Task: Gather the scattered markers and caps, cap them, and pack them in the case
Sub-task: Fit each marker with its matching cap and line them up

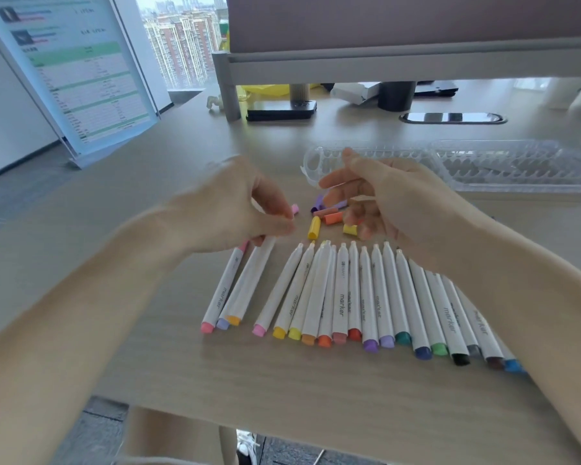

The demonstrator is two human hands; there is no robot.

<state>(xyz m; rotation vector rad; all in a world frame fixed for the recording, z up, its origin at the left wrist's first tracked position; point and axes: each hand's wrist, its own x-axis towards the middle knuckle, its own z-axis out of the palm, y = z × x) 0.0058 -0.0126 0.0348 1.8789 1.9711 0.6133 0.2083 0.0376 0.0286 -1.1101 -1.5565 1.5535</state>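
Fingertips (284,223) of the left hand (245,209) are bunched against the thumb at the far end of a white marker (251,281), beside a pink cap (295,209). Blur hides whether they grip anything, while the right hand (393,199) hovers with its fingers loosely spread above loose caps (332,218) in yellow, orange and purple. Bare tabletop (282,391) runs from the row of markers (366,297) below both hands to the near edge, and the clear case (500,169) lies open just beyond the right hand.
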